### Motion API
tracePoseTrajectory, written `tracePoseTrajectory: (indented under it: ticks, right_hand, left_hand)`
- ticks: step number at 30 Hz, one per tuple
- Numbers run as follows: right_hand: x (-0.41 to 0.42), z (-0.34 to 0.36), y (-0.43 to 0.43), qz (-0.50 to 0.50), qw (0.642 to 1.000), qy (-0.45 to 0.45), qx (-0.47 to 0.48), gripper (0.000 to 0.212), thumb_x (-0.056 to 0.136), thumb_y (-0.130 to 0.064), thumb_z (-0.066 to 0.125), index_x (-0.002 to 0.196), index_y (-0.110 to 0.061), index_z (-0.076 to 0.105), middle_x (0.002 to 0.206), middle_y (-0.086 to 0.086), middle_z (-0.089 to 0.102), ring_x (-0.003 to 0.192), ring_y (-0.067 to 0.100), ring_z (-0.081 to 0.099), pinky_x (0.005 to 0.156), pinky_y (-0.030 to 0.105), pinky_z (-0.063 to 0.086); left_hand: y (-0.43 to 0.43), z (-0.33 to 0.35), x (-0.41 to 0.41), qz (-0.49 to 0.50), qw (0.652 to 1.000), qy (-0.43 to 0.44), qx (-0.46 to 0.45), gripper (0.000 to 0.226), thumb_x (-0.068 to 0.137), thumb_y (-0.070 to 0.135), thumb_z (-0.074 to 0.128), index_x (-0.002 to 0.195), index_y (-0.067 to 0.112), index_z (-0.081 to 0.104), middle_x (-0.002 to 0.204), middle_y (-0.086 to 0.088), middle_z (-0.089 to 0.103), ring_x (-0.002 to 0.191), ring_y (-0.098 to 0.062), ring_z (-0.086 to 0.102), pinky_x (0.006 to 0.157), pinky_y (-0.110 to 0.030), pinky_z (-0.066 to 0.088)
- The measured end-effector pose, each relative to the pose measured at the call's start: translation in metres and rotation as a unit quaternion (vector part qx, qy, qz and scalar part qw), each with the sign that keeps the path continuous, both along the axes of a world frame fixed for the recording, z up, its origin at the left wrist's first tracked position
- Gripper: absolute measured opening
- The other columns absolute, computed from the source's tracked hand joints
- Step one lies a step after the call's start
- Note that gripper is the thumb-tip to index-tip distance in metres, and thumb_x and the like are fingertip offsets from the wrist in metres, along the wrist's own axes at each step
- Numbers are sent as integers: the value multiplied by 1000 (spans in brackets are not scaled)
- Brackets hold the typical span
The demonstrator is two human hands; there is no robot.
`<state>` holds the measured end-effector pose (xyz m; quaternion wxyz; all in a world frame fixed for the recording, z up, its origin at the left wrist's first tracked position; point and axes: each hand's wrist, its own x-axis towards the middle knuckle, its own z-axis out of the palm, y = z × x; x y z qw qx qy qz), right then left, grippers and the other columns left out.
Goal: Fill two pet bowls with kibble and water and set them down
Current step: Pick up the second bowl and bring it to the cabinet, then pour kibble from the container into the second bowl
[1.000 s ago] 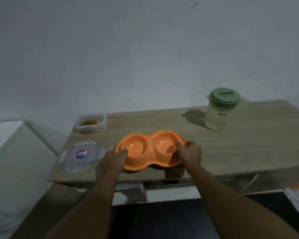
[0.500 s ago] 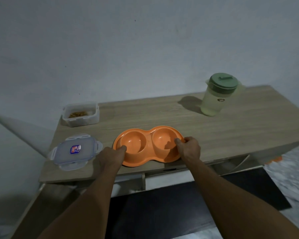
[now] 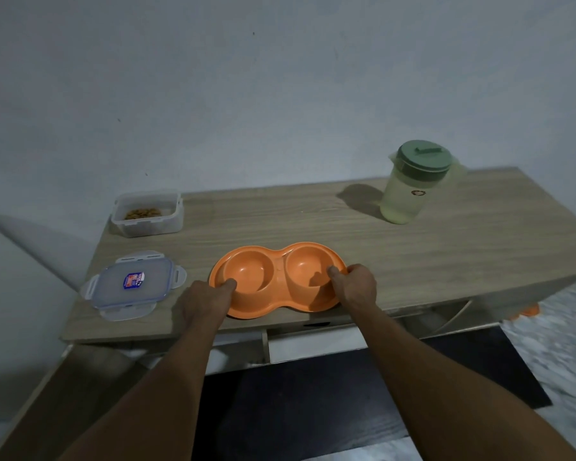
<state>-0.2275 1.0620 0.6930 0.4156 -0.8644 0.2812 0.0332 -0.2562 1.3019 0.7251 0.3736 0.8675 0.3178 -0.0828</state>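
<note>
Left grip (image 3: pixel 203 302) and right grip (image 3: pixel 356 287) still clasp the orange double bowl (image 3: pixel 278 287) by its ends, unchanged. It sits lower centre on the counter (image 3: pixel 446 254), both wells showing bare orange. Upper left, the open tub (image 3: pixel 147 224) holds kibble (image 3: pixel 142 213). What the lidded pitcher (image 3: pixel 413 188) holds is unclear.

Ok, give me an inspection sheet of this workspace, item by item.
Surface: wooden table.
Job's things: orange double bowl near front edge, both wells empty; open container holding kibble, back left; green-lidded pitcher, back right.
Clutter: container lid lying flat, front left.
Hands: left hand and right hand each grip a bowl end.
Cables: thin curved line under the table, maybe a cable.
Surroundings: pale wall behind; dark mat on floor.
</note>
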Motion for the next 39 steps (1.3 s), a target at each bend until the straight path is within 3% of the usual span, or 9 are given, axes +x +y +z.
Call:
tracePoseTrajectory:
  ticks: [11,16,26,31,37,39]
  right_hand:
    - [-2,-5,-2,8,1000,4,-6,50,89,-48,63,112,-3,62,113,18,64,99,33,64,84,41,52]
    - [-1,-7,-5,19,1000,5,-2,51,90,-48,62,112,-2,63,111,19,65,97,33,65,79,39,51]
    - [4,5,-11,-16,1000,2,-1,67,92,-54,57,132,-1,54,133,24,55,122,40,54,100,47,44]
    - [13,33,9,-36,998,-37,-28,60,93,-50,56,133,-5,54,135,24,50,126,42,49,102,47,41]
    - [33,63,85,25,994,-104,14,49,94,-37,58,131,-5,56,133,22,53,125,39,49,104,41,39]
    - [39,67,117,43,992,-121,17,46,94,-34,58,129,-5,57,131,22,56,124,38,50,103,39,40]
  left_hand:
    - [-1,-2,-3,-2,1000,-2,9,46,90,44,57,101,1,67,88,-13,63,78,-27,55,65,-32,35]
    - [-2,-2,-3,1,1000,5,2,47,90,46,56,102,1,67,88,-12,62,77,-26,55,56,-31,32]
    - [-2,5,-8,5,1000,0,8,59,96,52,46,112,-2,61,94,-10,58,84,-23,52,69,-31,34]
    - [13,16,-13,36,998,-44,35,62,96,50,46,132,0,54,129,-18,59,117,-31,56,81,-33,39]
    - [73,37,3,83,989,-110,60,51,94,42,51,121,1,62,125,-16,62,116,-34,56,97,-39,42]
    - [104,39,12,88,987,-111,70,51,93,43,50,115,0,65,120,-17,65,111,-35,58,93,-40,43]
